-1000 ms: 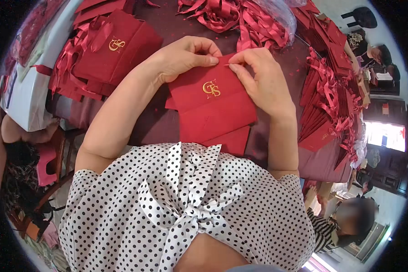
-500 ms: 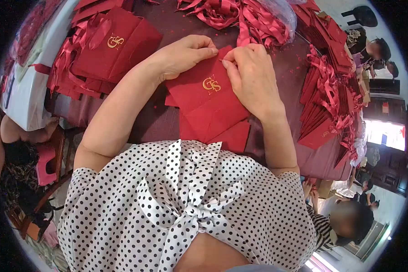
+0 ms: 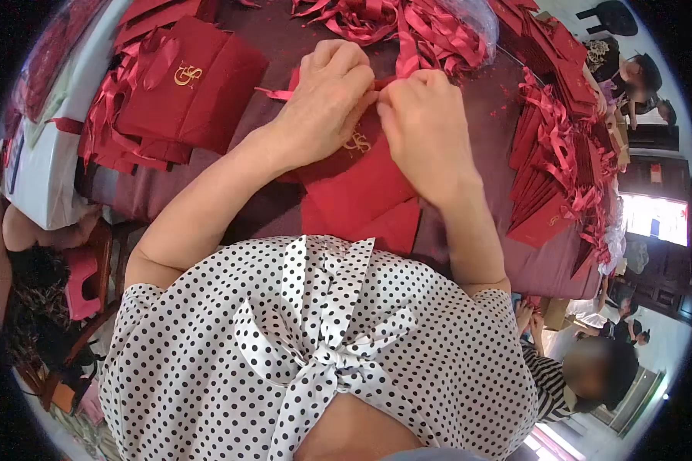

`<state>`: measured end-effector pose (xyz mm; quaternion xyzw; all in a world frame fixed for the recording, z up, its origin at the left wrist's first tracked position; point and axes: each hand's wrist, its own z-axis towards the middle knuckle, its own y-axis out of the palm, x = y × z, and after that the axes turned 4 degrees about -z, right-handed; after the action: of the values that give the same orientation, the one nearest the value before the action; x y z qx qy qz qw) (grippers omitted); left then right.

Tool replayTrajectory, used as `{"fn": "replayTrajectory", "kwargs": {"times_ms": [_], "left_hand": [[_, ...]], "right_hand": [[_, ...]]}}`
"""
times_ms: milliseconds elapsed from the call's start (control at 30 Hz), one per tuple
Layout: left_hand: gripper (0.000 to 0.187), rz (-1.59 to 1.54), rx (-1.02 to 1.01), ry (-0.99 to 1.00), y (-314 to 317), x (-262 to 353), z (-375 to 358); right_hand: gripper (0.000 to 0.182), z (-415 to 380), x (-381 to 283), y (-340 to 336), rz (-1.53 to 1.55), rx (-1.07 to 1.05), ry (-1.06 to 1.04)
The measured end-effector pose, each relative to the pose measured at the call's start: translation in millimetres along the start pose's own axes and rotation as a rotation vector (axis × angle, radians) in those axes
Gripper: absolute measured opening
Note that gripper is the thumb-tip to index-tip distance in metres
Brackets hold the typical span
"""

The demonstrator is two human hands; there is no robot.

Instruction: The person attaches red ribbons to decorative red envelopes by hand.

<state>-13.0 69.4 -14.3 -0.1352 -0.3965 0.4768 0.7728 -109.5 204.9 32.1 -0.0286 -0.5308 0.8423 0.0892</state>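
A flat red paper bag with a gold monogram lies on the dark red tablecloth in front of me. My left hand and my right hand meet at its far top edge, fingertips pinched together there. A thin red ribbon sticks out to the left from under my left hand. Both hands cover the bag's upper part and most of the monogram.
A stack of finished red bags with ribbon handles lies at far left. Loose red ribbons are heaped at the back. More flat red bags with ribbons are piled at right. Other people sit at left and lower right.
Both hands have shifted farther up over the bag's top edge and closed together. A ribbon end now shows to the left of my left hand.
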Motion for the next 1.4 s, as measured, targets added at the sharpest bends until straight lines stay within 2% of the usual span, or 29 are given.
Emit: {"fn": "replayTrajectory", "kwargs": {"times_ms": [67, 100, 167, 200, 233, 300, 400, 567, 633, 733, 800, 833, 900, 967, 1033, 1067, 1133, 1200, 1300, 1400], "left_hand": [[0.009, -0.097, 0.057, -0.004, -3, -3, 3], [0.009, -0.195, 0.002, -0.065, -4, -8, 3], [0.013, -0.481, -0.248, -0.388, -8, -14, 3], [0.015, -0.908, -0.296, -0.675, -4, -17, 0], [0.015, -0.905, -0.296, -0.677, -2, -18, -1], [0.019, -1.192, -0.263, -0.772, 0, -19, -1], [0.017, -1.256, -0.288, -0.767, 1, -24, -1], [0.016, -1.25, -0.262, -0.798, -2, -19, 2], [0.016, -1.236, -0.251, -0.794, -2, -20, 1], [0.017, -1.071, -0.286, -0.742, -1, -20, 0], [0.015, -0.602, -0.199, -0.409, 0, -16, 0], [0.015, -0.602, -0.2, -0.411, 0, -15, 0], [0.014, -0.322, -0.16, -0.219, -1, -12, 0], [0.013, -0.324, -0.122, -0.184, 1, -12, 1], [0.013, -0.322, -0.081, -0.147, -1, -10, 2], [0.013, -0.305, -0.074, -0.138, -5, -9, 4], [0.014, -0.29, -0.065, -0.122, -7, -10, 5], [0.014, -0.345, -0.049, -0.172, -7, -13, 3], [0.013, -0.329, -0.091, -0.259, -5, -17, 0], [0.013, -0.227, -0.183, -0.309, -6, -7, 0]], "right_hand": [[0.009, 1, 10, -5, 0.117, -0.008, 0.041], [0.009, 1, 15, -8, 0.237, -0.016, 0.076], [0.008, 2, 17, -9, 0.234, -0.016, 0.075], [0.008, 2, 18, -9, 0.226, -0.033, 0.064], [0.008, 1, 18, -9, 0.217, -0.049, 0.051], [0.008, 1, 19, -8, 0.214, -0.045, 0.049], [0.009, 1, 20, -10, 0.207, -0.043, 0.049], [0.009, 1, 17, -11, 0.235, -0.04, 0.033], [0.008, 1, 15, -11, 0.148, -0.048, 0.031], [0.007, 0, 11, -9, 0.123, -0.052, 0.003], [0.007, -1, 8, -7, 0.067, -0.038, -0.023], [0.006, -2, 6, -6, 0.01, -0.022, -0.045], [0.006, -2, 0, 0, -0.073, -0.012, -0.067], [0.006, -3, 0, 2, -0.156, -0.001, -0.086], [0.007, -1, 4, 3, 0.03, 0.018, 0.005], [0.007, 0, 7, 2, 0.028, 0.021, 0.007], [0.009, 4, 12, -3, 0.487, -0.107, 0.275], [0.011, 4, 8, 4, 0.498, -0.103, 0.304], [0.005, 2, 3, 18, 0.079, 0.15, -0.059], [0.004, 2, 5, 11, -0.062, 0.106, -0.167]]}}
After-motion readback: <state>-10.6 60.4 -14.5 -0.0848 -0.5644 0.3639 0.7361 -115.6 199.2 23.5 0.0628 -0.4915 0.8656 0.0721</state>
